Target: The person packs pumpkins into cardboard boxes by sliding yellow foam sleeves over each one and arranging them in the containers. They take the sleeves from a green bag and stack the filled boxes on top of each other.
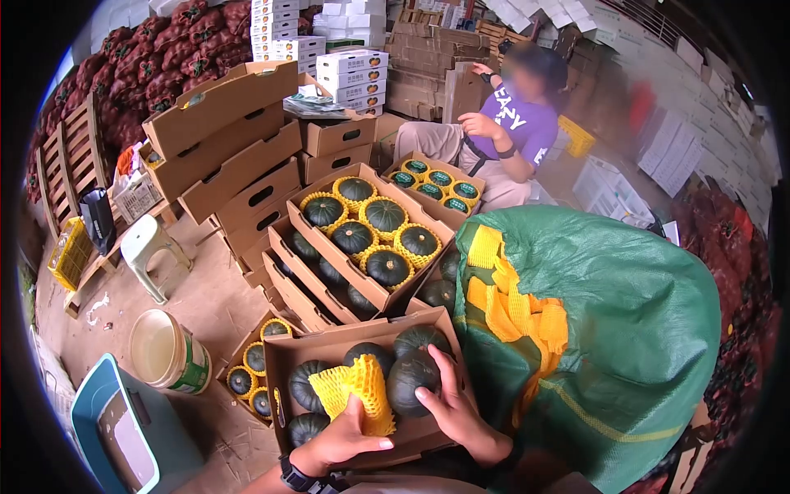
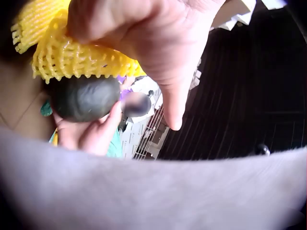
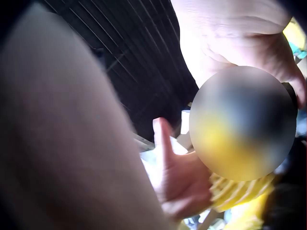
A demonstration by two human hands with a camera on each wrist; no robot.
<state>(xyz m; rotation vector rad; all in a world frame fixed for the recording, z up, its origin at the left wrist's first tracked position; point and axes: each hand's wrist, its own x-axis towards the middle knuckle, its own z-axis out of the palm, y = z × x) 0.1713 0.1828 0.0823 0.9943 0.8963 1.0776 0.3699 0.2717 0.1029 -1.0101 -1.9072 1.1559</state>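
My right hand [image 1: 465, 412] grips a dark green kabocha squash [image 1: 414, 383], with the fingers around its right side. To its left, my left hand [image 1: 341, 436] holds a yellow foam net sleeve [image 1: 362, 391]; the thumb sticks out away from the net. In the left wrist view the squash [image 2: 86, 98] shows right at the net's toothed edge [image 2: 72, 62]. Below both hands is an open cardboard box [image 1: 284, 350] with several bare squashes [image 1: 307, 385] in it. A blurred disc covers most of the held things in the right wrist view.
Beyond stands a stacked box of netted squashes [image 1: 354, 239]. At right a green woven sack [image 1: 609, 305] carries loose yellow nets [image 1: 527, 317]. A white bucket [image 1: 169, 354] and a blue bin [image 1: 123, 420] stand at left. Farther back sits a person [image 1: 502, 123] in purple.
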